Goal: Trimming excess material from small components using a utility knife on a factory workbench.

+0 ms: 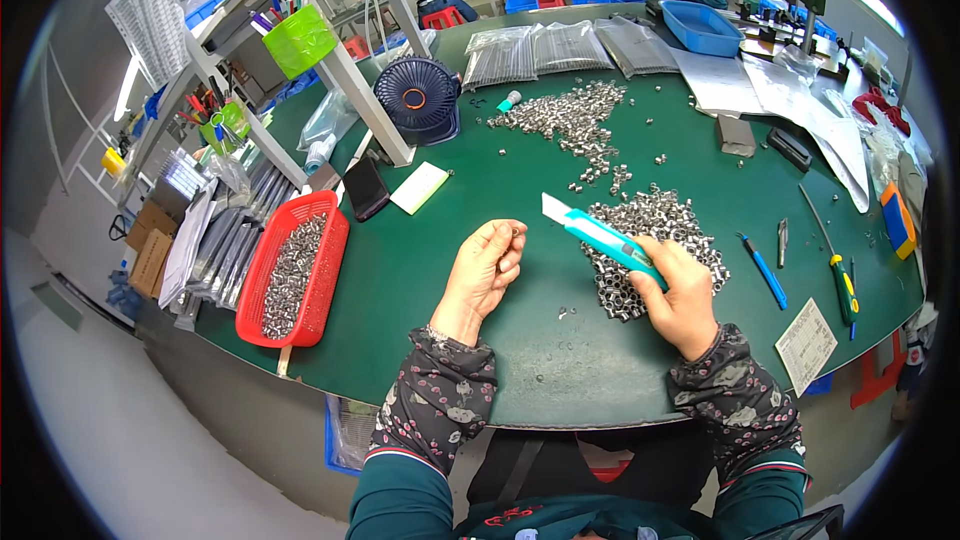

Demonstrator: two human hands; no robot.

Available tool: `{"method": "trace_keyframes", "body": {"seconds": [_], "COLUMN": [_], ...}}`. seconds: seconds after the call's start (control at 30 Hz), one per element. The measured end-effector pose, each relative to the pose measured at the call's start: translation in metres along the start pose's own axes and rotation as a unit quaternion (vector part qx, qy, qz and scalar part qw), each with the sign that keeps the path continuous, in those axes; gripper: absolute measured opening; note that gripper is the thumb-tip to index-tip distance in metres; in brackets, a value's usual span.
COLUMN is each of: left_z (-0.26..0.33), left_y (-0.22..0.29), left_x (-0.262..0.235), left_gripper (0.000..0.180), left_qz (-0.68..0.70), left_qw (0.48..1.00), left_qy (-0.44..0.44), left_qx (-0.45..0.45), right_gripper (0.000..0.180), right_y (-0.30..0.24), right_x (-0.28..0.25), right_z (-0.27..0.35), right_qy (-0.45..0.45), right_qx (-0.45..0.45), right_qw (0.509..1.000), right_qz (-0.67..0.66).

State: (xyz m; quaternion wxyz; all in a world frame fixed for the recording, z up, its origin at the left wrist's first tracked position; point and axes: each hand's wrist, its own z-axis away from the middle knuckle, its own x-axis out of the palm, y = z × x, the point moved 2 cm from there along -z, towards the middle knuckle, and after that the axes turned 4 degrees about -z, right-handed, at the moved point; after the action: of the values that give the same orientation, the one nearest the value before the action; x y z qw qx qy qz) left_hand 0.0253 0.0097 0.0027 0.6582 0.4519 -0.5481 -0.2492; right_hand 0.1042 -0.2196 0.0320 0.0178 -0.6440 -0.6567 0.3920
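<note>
My right hand (682,292) is wrapped round a teal utility knife (618,243), its blade out and pointing up and to the left. A short way off to the left, my left hand (482,268) pinches a small metal ring (515,232) between thumb and fingertips; the fingers partly hide it. The blade tip is apart from the ring. Beneath and behind the knife lies a dense pile of small metal rings (655,215), partly covered by my right hand. Farther back, a looser heap of similar metal rings (570,118) spreads over the green table (540,360).
At left stands a red basket (333,275) of metal pieces, near a phone (366,188) and a black fan (417,100). On the right lie a blue pen-like tool (765,272), a screwdriver (843,285) and a printed card (806,345). A blue tray (702,30) sits at the back.
</note>
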Motion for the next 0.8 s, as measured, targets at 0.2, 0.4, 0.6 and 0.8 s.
{"method": "trace_keyframes", "body": {"seconds": [0.2, 0.4, 0.6, 0.8], "left_z": [0.0006, -0.0005, -0.0012, -0.0008], "left_y": [0.0034, 0.0018, 0.0002, -0.0008], "left_x": [0.0015, 0.0018, -0.0013, -0.001], "left_gripper": [0.021, 0.02, 0.017, 0.019], "left_qz": [-0.001, -0.009, -0.005, -0.011], "left_qw": [1.0, 1.0, 1.0, 1.0], "left_qy": [0.016, 0.009, 0.011, 0.012], "left_qx": [0.004, 0.018, 0.017, 0.011], "right_gripper": [0.029, 0.029, 0.027, 0.027], "right_y": [0.0002, 0.0041, 0.0038, 0.0036], "right_x": [0.0067, 0.0093, 0.0095, 0.0107], "right_z": [0.0033, 0.0043, 0.0044, 0.0044], "right_qy": [-0.053, -0.073, -0.107, -0.128], "right_qx": [0.011, 0.034, 0.047, 0.059], "right_qw": [0.999, 0.997, 0.992, 0.988], "right_qz": [0.001, -0.018, -0.035, -0.054]}}
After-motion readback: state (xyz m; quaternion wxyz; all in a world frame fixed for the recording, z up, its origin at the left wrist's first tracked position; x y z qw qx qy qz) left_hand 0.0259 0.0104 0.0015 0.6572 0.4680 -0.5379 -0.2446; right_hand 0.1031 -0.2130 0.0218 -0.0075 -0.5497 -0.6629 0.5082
